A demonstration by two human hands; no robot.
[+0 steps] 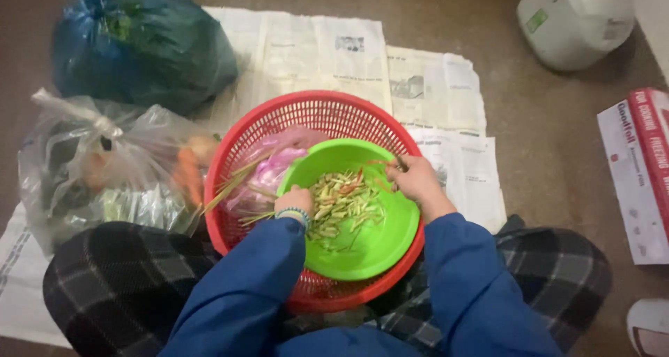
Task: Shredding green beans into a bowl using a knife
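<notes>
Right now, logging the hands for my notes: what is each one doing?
Left hand: curled at the rim of the green bowl; whether it grips cannot be told.
Right hand: pinching a thin stalk over the bowl.

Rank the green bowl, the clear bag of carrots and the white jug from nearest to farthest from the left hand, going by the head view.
From the left hand:
1. Green bowl, touching it, just to its right.
2. Clear bag of carrots, to its left, beside the red basket.
3. White jug, far corner, upper right.
</notes>
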